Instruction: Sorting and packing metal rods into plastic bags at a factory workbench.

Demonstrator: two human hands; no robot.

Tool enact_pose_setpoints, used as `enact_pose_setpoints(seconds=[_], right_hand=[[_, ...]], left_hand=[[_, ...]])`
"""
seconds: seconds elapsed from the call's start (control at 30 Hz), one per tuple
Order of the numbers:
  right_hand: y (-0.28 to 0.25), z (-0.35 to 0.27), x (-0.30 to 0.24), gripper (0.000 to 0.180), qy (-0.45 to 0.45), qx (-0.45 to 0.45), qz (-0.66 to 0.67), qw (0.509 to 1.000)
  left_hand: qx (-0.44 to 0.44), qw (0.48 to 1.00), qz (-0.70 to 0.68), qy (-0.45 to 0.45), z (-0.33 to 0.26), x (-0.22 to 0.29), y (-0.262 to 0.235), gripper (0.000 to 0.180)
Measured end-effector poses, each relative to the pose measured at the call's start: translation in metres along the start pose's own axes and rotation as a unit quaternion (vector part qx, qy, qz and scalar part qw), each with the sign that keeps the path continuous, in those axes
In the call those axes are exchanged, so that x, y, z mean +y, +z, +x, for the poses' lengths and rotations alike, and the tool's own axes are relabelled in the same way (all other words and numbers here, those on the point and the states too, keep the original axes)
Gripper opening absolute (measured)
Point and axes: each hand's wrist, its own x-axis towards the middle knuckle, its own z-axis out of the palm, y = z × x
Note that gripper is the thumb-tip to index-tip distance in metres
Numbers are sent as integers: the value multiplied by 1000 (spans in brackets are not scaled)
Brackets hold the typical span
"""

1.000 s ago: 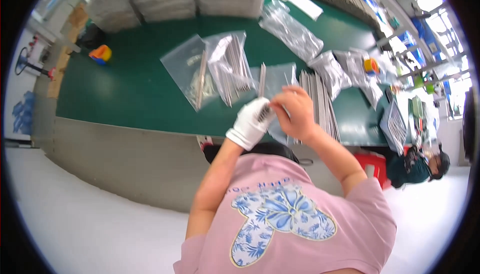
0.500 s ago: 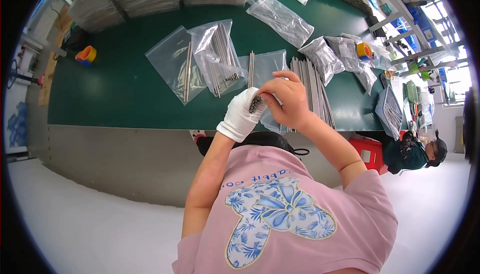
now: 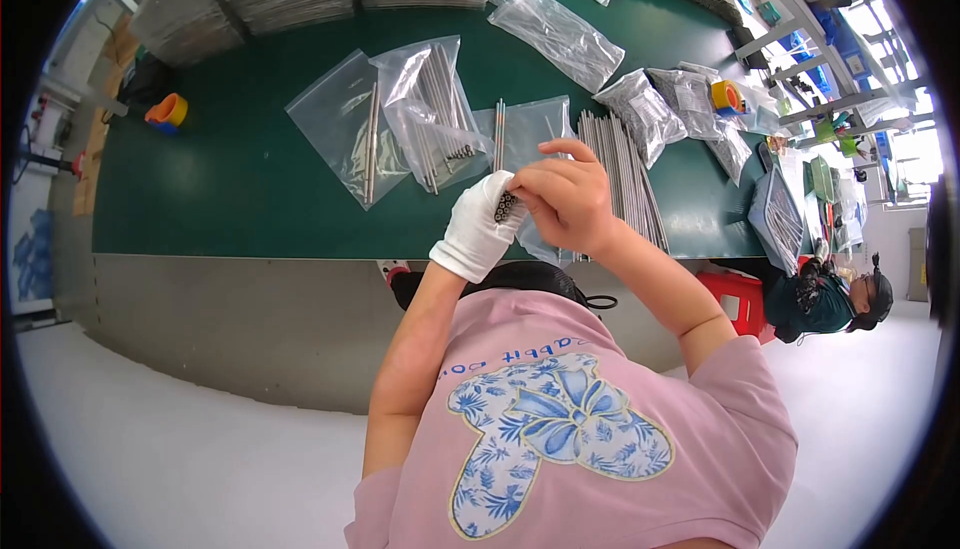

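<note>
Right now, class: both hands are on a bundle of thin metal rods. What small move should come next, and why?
Probably square the rod ends: the gloved left hand grips the bundle of rods, the bare right hand pinches its ends, above a clear bag.

dark green table [image 3: 220, 199], clear bags [image 3: 345, 129], silver-grey rods [image 3: 620, 164], white glove [image 3: 478, 229] on left hand, pink shirt [image 3: 620, 419] with blue-and-white floral butterfly print, orange tape roll [image 3: 168, 110], yellow tape roll [image 3: 727, 97], red stool [image 3: 738, 294], pale grey floor [image 3: 180, 449]
</note>
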Motion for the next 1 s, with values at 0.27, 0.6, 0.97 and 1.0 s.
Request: enact_pose_setpoints(seconds=[0.27, 0.6, 0.97, 1.0], right_hand=[[-9, 2, -4, 10, 75, 11, 8, 997], [-7, -5, -4, 11, 81, -13, 17, 996], [-1, 1, -5, 13, -2, 1, -18, 1000], [-3, 2, -6, 13, -2, 1, -20, 1000]], left_hand=[[-31, 996, 15, -83, -3, 8, -3, 15], [-2, 1000, 11, -29, -3, 9, 1, 14], [22, 1000, 5, 13, -2, 6, 0, 14], [21, 1000, 5, 14, -2, 6, 0, 14]])
